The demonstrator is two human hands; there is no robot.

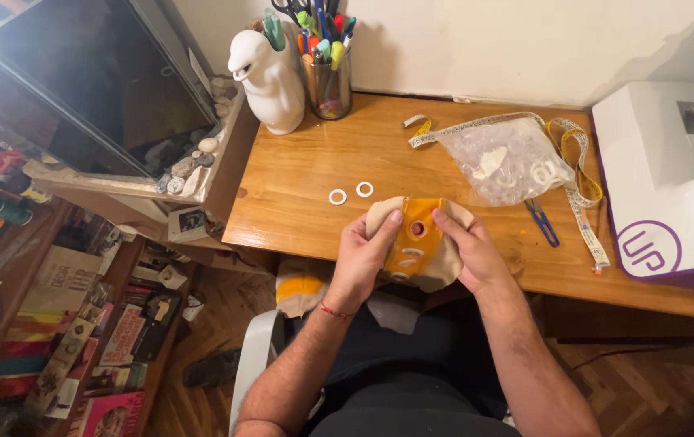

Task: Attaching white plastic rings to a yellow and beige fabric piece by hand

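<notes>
Both my hands hold a small beige fabric piece with an orange strip down its middle, just in front of the wooden desk's near edge. A round hole and white rings show along the orange strip. My left hand grips the left side, thumb on top. My right hand grips the right side, thumb pressing near the hole. Two loose white rings lie on the desk just beyond the fabric.
A clear plastic bag of white rings, a yellow measuring tape and blue snips lie to the right. A white sewing machine fills the right end. A white figurine and pen cup stand behind. Cluttered shelves sit left.
</notes>
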